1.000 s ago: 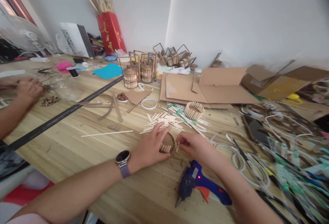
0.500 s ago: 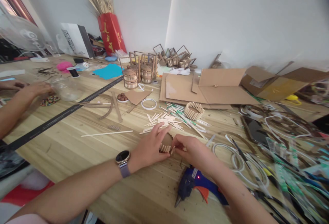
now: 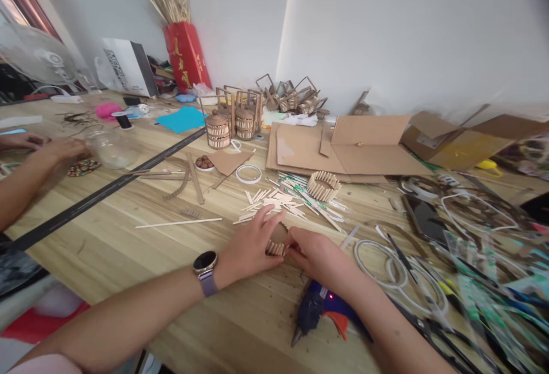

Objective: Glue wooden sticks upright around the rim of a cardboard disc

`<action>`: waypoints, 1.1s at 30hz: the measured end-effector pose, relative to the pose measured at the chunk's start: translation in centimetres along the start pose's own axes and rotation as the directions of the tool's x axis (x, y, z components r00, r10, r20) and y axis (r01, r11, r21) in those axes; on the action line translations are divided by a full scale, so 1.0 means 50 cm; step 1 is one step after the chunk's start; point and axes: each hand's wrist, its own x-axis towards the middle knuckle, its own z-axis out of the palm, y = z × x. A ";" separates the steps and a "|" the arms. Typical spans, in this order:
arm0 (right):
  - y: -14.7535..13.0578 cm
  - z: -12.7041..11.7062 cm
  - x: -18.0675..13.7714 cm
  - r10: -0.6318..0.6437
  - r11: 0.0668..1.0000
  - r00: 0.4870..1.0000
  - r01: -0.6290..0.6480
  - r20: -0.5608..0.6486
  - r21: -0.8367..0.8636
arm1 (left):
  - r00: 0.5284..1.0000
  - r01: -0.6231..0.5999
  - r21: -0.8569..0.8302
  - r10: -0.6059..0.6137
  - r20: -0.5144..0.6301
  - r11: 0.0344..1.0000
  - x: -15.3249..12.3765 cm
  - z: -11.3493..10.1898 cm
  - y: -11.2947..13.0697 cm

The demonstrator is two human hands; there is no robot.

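Between my hands is a small round cardboard base with short wooden sticks (image 3: 277,248) standing round its edge. My left hand (image 3: 253,242) is curled about its left side, thumb in front and fingers over the back. At the right edge, my right hand (image 3: 311,248) has its fingertips pinched together against the rim on a short stick, mostly hidden by the fingers. Just below my right wrist lies a blue glue gun (image 3: 313,308) with an orange trigger and a lit red light. Loose cut sticks (image 3: 278,202) are scattered behind my hands.
A finished-looking stick ring (image 3: 323,185) stands beyond the sticks. Cardboard sheets (image 3: 300,145) and small lidded baskets (image 3: 218,128) are farther back. Cable coils (image 3: 381,259) and scissors (image 3: 429,328) crowd the right. Another person's hand (image 3: 68,148) is near a glass jar (image 3: 111,148) at left.
My right fingertips have moved slightly in against the rim of the round piece, and the stick between them is now covered. My left hand stays in place.
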 end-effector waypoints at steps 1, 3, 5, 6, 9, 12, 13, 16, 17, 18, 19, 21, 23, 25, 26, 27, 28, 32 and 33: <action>0.000 0.001 0.000 -0.001 1.000 1.000 0.001 0.002 -0.012 | 1.000 0.006 -0.004 -0.006 0.004 1.000 0.000 0.000 0.001; 0.001 0.003 0.001 -0.004 0.999 1.000 0.004 0.004 -0.036 | 1.000 0.008 -0.011 -0.008 0.012 1.000 0.001 -0.001 0.002; 0.001 0.005 0.002 -0.004 0.998 1.000 0.004 0.006 -0.056 | 1.000 0.003 -0.017 -0.003 0.013 1.000 0.001 -0.003 0.003; 0.001 0.005 0.002 -0.004 0.998 1.000 0.004 0.007 -0.063 | 1.000 0.001 -0.017 -0.001 0.013 1.000 0.001 -0.003 0.002; -0.001 0.006 0.003 -0.006 0.997 1.000 0.007 0.012 -0.072 | 1.000 -0.002 -0.011 0.002 0.018 1.000 0.002 -0.003 0.002; -0.002 0.006 0.002 -0.012 0.998 1.000 0.012 0.009 -0.064 | 1.000 -0.001 -0.006 0.001 0.021 1.000 0.002 -0.003 0.003; -0.002 0.006 0.001 -0.014 0.998 1.000 0.014 0.008 -0.057 | 1.000 0.003 -0.005 -0.003 0.019 1.000 0.002 -0.003 0.003; 0.001 0.003 -0.001 -0.026 0.999 1.000 0.026 0.007 -0.025 | 1.000 0.006 -0.010 -0.006 0.015 1.000 0.001 -0.004 0.004; 0.003 0.000 -0.002 -0.035 0.999 0.999 0.035 0.005 0.000 | 1.000 0.006 -0.015 -0.006 0.017 1.000 0.001 -0.005 0.004; 0.004 -0.004 -0.004 -0.043 0.999 0.999 0.043 -0.001 0.029 | 1.000 0.008 -0.021 -0.008 0.020 1.000 0.000 -0.006 0.004; 0.004 -0.009 -0.007 -0.046 0.997 0.999 0.046 -0.011 0.057 | 1.000 0.011 -0.028 -0.010 0.024 1.000 0.000 -0.007 0.004; 0.006 -0.024 -0.017 -0.023 0.996 0.999 0.025 -0.030 0.081 | 1.000 0.018 -0.042 -0.017 0.025 0.999 -0.001 -0.009 0.004; 0.008 -0.040 -0.033 0.033 0.999 0.999 -0.031 -0.025 0.044 | 1.000 0.018 -0.050 -0.017 0.021 0.999 -0.001 -0.011 0.004; 0.015 -0.056 -0.056 0.093 0.996 0.996 -0.092 0.019 -0.018 | 1.000 0.019 -0.052 -0.018 0.025 0.998 -0.001 -0.013 0.005; 0.021 -0.062 -0.070 0.122 0.992 0.991 -0.120 0.052 -0.051 | 0.999 0.023 -0.050 -0.022 0.029 0.998 -0.001 -0.014 0.004; 0.027 -0.067 -0.083 0.153 0.986 0.985 -0.147 0.082 -0.083 | 0.999 0.028 -0.048 -0.027 0.032 0.998 -0.001 -0.014 0.004; 0.035 -0.070 -0.097 0.189 0.978 0.976 -0.177 0.112 -0.110 | 0.999 0.035 -0.044 -0.034 0.030 0.998 0.000 -0.013 0.004; 0.070 -0.067 -0.143 0.349 0.934 0.908 -0.318 0.233 -0.159 | 0.999 0.042 -0.005 -0.042 -0.022 0.999 0.000 -0.007 0.005; 0.077 -0.063 -0.151 0.373 0.926 0.894 -0.343 0.249 -0.157 | 0.999 0.036 0.006 -0.036 -0.033 0.999 0.000 -0.004 0.006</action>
